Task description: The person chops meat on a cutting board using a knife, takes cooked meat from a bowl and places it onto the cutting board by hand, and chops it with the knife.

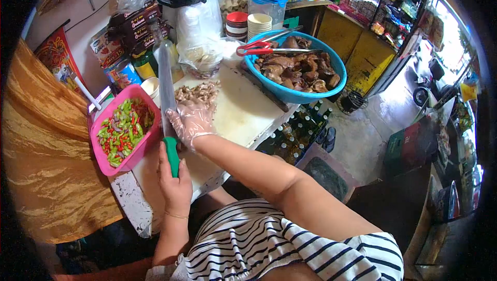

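My left hand (176, 190) grips the green handle of a large knife (166, 81), its broad blade pointing up and away from me. My right hand (194, 121), in a clear plastic glove, rests over the near edge of a pile of chopped meat (199, 93), with thumb and fingers apart beside the blade. Its fingertips are partly hidden by the glove and the meat. The pile lies on a white cutting board (243, 110). Left of the knife stands a pink tub (147, 149) of cut green and red chillies with purplish onion pieces.
A blue basin (290, 94) of browned meat stands at the right, with red-handled tongs (264, 51) across it. Behind are plastic bags (196, 22), stacked bowls (259, 23), cans and boxes. Bottles (295, 136) stand below the table's right edge; a gold cloth (52, 162) hangs left.
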Demonstrator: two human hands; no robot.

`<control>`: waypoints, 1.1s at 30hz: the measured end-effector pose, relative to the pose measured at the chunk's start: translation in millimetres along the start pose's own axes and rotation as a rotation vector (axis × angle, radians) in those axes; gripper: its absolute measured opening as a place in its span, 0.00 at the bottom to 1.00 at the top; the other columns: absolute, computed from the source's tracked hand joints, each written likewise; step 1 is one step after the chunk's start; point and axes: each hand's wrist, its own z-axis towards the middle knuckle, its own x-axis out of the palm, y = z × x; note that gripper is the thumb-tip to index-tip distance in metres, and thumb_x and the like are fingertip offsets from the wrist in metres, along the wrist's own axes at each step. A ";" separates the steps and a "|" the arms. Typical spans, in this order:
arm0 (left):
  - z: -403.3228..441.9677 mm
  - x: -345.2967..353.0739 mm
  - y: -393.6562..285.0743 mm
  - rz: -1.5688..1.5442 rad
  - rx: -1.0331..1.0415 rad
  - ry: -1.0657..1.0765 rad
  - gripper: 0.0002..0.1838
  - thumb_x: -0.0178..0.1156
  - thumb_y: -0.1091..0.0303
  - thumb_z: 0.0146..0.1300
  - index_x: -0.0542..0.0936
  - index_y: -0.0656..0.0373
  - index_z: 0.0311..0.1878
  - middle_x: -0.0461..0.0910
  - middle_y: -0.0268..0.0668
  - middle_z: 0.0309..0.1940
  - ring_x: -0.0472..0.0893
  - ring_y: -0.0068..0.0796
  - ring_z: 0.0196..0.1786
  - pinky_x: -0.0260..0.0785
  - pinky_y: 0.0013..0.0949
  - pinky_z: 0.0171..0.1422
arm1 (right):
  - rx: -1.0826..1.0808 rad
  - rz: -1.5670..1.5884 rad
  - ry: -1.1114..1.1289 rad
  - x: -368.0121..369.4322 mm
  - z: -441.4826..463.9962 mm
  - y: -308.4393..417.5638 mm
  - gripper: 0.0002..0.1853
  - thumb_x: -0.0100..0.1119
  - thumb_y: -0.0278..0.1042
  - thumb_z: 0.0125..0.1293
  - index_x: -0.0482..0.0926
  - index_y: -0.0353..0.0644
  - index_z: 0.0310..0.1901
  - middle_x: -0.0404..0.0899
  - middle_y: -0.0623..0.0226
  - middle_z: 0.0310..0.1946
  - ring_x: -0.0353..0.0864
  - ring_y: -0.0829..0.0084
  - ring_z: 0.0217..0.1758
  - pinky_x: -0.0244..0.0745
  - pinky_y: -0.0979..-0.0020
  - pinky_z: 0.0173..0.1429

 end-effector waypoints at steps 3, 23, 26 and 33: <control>4.1 -1.1 -16.8 -0.226 -0.235 -0.010 0.37 0.58 0.82 0.70 0.61 0.62 0.81 0.73 0.48 0.70 0.78 0.37 0.60 0.71 0.38 0.64 | 0.077 0.075 -0.062 -4.2 5.2 9.9 0.22 0.51 0.55 0.76 0.89 0.47 0.47 0.86 0.59 0.54 0.73 0.49 0.71 0.48 0.28 0.78; -27.2 -18.0 5.3 0.121 -0.096 0.033 0.33 0.58 0.77 0.69 0.65 0.68 0.77 0.76 0.57 0.67 0.78 0.55 0.67 0.68 0.47 0.72 | 0.418 -0.591 0.705 -206.0 112.0 -144.0 0.33 0.54 0.45 0.67 0.72 0.54 0.75 0.72 0.57 0.75 0.74 0.55 0.76 0.71 0.49 0.76; -24.7 -18.1 2.0 0.105 -0.076 0.009 0.33 0.59 0.77 0.69 0.65 0.67 0.77 0.76 0.57 0.67 0.78 0.55 0.67 0.68 0.47 0.72 | 0.437 -0.516 0.641 -198.6 120.5 -150.6 0.41 0.67 0.40 0.63 0.65 0.65 0.79 0.73 0.58 0.74 0.77 0.53 0.72 0.77 0.49 0.72; -32.4 -16.0 17.9 0.025 -0.121 0.014 0.34 0.59 0.77 0.68 0.65 0.66 0.77 0.76 0.57 0.68 0.78 0.55 0.67 0.68 0.46 0.73 | 0.191 -0.324 0.473 -173.7 134.6 -240.7 0.31 0.68 0.34 0.60 0.78 0.55 0.68 0.83 0.56 0.63 0.84 0.60 0.61 0.81 0.55 0.63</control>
